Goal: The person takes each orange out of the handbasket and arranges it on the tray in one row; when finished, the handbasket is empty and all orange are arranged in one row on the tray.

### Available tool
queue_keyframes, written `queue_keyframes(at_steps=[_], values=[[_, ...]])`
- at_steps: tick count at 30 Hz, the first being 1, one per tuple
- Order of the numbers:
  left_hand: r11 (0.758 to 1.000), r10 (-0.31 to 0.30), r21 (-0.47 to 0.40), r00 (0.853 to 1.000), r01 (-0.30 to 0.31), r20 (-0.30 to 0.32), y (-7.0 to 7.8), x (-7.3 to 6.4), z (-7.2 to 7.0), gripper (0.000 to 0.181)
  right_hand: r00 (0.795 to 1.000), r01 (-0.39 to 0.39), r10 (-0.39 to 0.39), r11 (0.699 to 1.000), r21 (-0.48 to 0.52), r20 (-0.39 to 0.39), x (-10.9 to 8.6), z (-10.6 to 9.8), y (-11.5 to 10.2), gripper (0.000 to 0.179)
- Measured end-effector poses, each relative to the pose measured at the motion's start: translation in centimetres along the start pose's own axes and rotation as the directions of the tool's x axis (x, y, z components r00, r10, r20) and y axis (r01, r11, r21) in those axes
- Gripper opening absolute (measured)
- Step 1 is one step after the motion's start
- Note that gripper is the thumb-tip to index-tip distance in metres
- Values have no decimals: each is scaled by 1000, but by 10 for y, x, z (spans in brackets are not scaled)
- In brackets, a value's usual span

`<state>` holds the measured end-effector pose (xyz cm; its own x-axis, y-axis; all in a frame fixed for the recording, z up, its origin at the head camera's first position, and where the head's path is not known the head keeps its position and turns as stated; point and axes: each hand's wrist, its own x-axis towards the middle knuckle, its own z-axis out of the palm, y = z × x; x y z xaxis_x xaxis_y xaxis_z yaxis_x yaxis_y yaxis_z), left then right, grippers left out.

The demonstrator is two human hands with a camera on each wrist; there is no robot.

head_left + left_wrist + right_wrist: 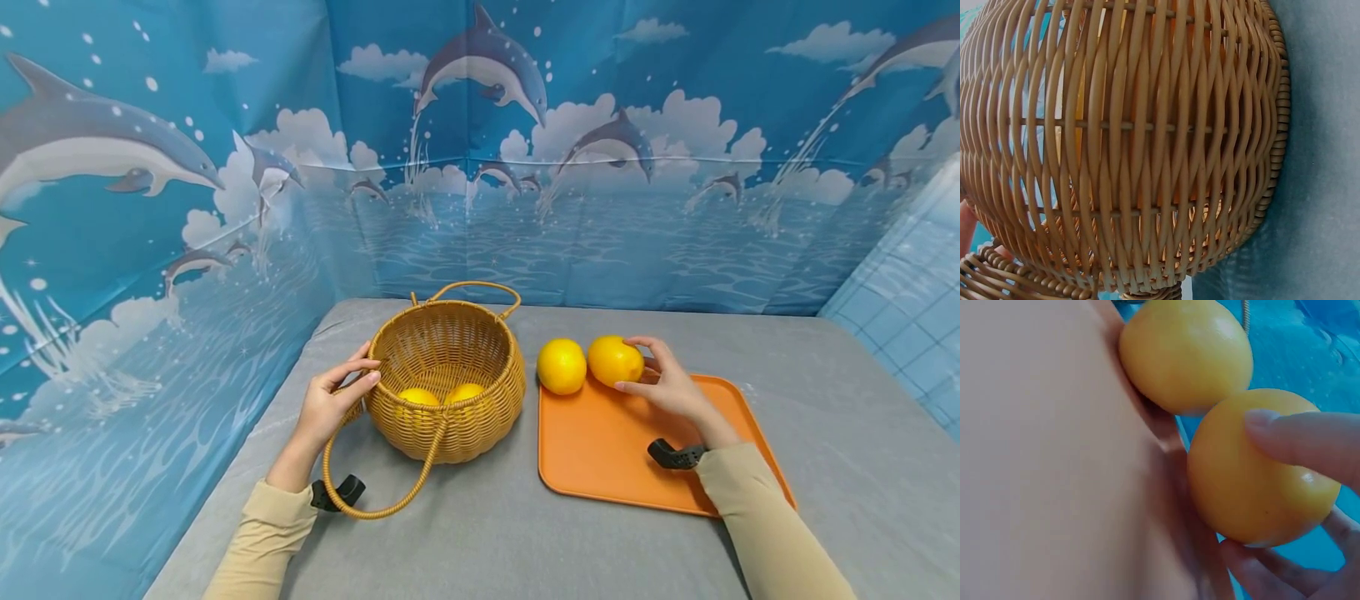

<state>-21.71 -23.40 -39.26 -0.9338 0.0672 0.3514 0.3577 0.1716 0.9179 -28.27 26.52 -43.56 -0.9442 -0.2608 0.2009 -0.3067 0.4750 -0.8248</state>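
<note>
A round wicker basket (480, 425) stands tilted toward me on the left, with two yellow lemons (417, 397) inside; its weave fills the left wrist view. My left hand (330, 404) holds the basket's left rim between thumb and fingers. At the back edge of an orange tray (600, 458), my right hand (671, 387) grips a lemon (615, 361), thumb on the near side and fingers on the far side. Another lemon (562, 366) sits just left of it, at the tray's back left corner. In the right wrist view the thumb presses the gripped lemon (1260, 481).
One basket handle (382, 514) hangs down toward me in front of the left wrist; the other handle (480, 284) stands up behind. A grey cloth (495, 533) covers the table. Dolphin-printed curtains (465, 225) enclose the back and left side.
</note>
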Motion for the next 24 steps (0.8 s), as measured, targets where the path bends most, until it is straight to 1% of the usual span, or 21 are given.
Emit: queue_keyframes(at_steps=[4, 8, 14, 17, 21, 24], values=[[1000, -1, -1, 1000, 1, -1, 0, 0, 0, 36, 999, 25, -24, 998, -54, 26, 2, 3, -2, 75], [1000, -8, 6, 1000, 8, -1, 0, 0, 0, 38, 999, 5, -3, 998, -67, 38, 1, 4, -4, 81], [1000, -18, 5, 1000, 18, -1, 0, -1, 0, 38, 994, -55, 55, 998, 3, 93, 0, 6, -2, 86], [1000, -15, 5, 1000, 15, 0, 0, -1, 0, 38, 992, -52, 46, 997, 49, 121, -2, 4, -1, 86], [1000, -15, 8, 1000, 15, 3, 0, 0, 0, 37, 987, -57, 41, 993, 105, 153, -3, 0, 2, 90], [1000, -16, 7, 1000, 16, 2, 0, 0, 0, 38, 983, -94, 73, 989, 118, 168, -4, -2, 4, 95]])
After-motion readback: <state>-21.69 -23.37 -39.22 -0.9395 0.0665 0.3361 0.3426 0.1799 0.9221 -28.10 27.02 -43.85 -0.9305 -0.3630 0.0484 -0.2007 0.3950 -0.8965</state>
